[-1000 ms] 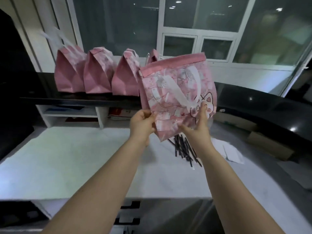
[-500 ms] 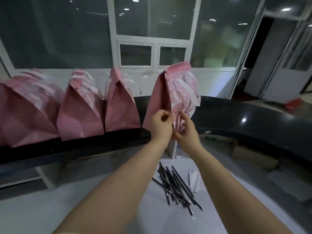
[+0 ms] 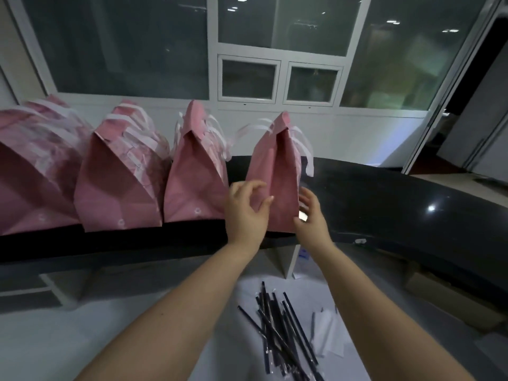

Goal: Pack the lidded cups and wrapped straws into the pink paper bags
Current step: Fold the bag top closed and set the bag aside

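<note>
Through the head camera I see a pink paper bag (image 3: pixel 277 171) standing upright on a curved black counter (image 3: pixel 384 204). Its top is folded shut into a peak and white strap handles (image 3: pixel 305 149) droop off both sides. Its plain pink narrow side faces me. The left hand (image 3: pixel 246 213) sits at the bag's lower left edge, fingers loosely curled and spread, thumb tip over the paper, gripping nothing. The right hand (image 3: pixel 312 218) is just beside the lower right edge, fingers relaxed and apart, holding nothing. Three more pink bags (image 3: pixel 192 182) stand in a row to the left, the nearest close behind the left hand. To the right, the counter's glossy top stretches away and curves toward me. Below, on a pale lower table (image 3: pixel 123 339), a loose pile of black wrapped straws (image 3: pixel 280 331) lies between the forearms, with white paper slips (image 3: pixel 327 334) beside it.
</note>
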Available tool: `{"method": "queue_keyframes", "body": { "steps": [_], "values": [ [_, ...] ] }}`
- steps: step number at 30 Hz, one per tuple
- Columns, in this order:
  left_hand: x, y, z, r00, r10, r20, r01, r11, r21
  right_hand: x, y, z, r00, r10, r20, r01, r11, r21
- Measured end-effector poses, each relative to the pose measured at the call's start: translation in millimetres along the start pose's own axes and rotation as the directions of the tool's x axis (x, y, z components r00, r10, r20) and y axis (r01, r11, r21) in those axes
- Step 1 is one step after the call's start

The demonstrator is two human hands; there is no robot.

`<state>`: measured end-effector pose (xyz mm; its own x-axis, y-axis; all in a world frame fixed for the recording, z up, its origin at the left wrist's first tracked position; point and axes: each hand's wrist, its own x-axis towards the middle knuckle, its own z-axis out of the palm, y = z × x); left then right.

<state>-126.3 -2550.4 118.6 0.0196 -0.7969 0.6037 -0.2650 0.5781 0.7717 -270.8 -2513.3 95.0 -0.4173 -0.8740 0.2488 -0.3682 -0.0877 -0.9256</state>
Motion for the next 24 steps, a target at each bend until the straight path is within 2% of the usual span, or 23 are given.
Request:
{"method": "queue_keyframes", "body": {
  "steps": [2, 5, 8, 12, 15, 17, 21, 24],
  "values": [
    [15, -8, -6, 0.998, 0.049, -0.05, -0.045, 0.996, 0.072, 12, -9, -5, 0.994, -0.082, -0.069, 0.077, 0.995, -0.061],
    [41, -6, 4, 0.995, 0.008, 0.101, -0.016, 0.996, 0.086, 34, -32, -4, 0.974, -0.159, -0.162, 0.155, 0.987, -0.037],
    [61, 0, 18, 0.987, 0.01, 0.159, -0.035, 0.987, 0.154, 52, -50, 3, 0.968, -0.155, -0.196, 0.157, 0.988, -0.007],
    [78, 2, 16, 0.993, 0.001, 0.121, -0.017, 0.992, 0.125, 65, -56, 0, 0.96, -0.201, -0.197, 0.179, 0.976, -0.128],
    [88, -3, 7, 0.989, -0.014, 0.145, -0.006, 0.991, 0.134, 71, -53, -7, 0.957, -0.244, -0.159, 0.207, 0.954, -0.219],
    [92, 2, 4, 0.987, 0.012, 0.16, -0.033, 0.991, 0.133, 73, -58, -9, 0.958, -0.232, -0.171, 0.195, 0.959, -0.205],
    [97, 18, 10, 0.991, 0.072, 0.116, -0.073, 0.997, 0.008, 75, -75, -1, 0.935, -0.3, -0.19, 0.267, 0.947, -0.179],
    [102, 21, 8, 0.987, 0.111, 0.117, -0.126, 0.984, 0.129, 75, -78, 1, 0.933, -0.278, -0.228, 0.24, 0.953, -0.183]
  ]
}}
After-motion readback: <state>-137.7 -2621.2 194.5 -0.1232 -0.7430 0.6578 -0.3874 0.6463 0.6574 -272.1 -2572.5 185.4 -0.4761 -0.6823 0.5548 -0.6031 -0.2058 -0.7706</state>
